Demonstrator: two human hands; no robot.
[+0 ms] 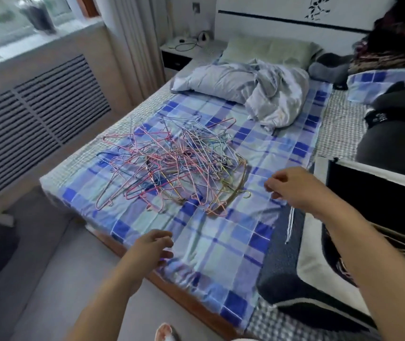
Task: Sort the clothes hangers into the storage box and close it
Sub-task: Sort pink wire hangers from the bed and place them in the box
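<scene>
A tangled pile of thin wire clothes hangers (172,163), mostly pink with some blue, grey and yellow ones, lies in the middle of the blue checked bed sheet (223,244). My left hand (156,244) hovers over the sheet near the bed's front edge, fingers loosely curled and holding nothing. My right hand (292,187) hangs just right of the pile, fingers loosely curled and empty. At the right edge stands a black storage box (378,193) with its lid up; several hangers (403,242) lie inside it.
A crumpled grey duvet (258,92) and a pillow (268,49) lie at the head of the bed. Dark clothes (393,134) are heaped at the right. A dark folded blanket (285,262) lies beside the box. A radiator cover (32,119) lines the left wall.
</scene>
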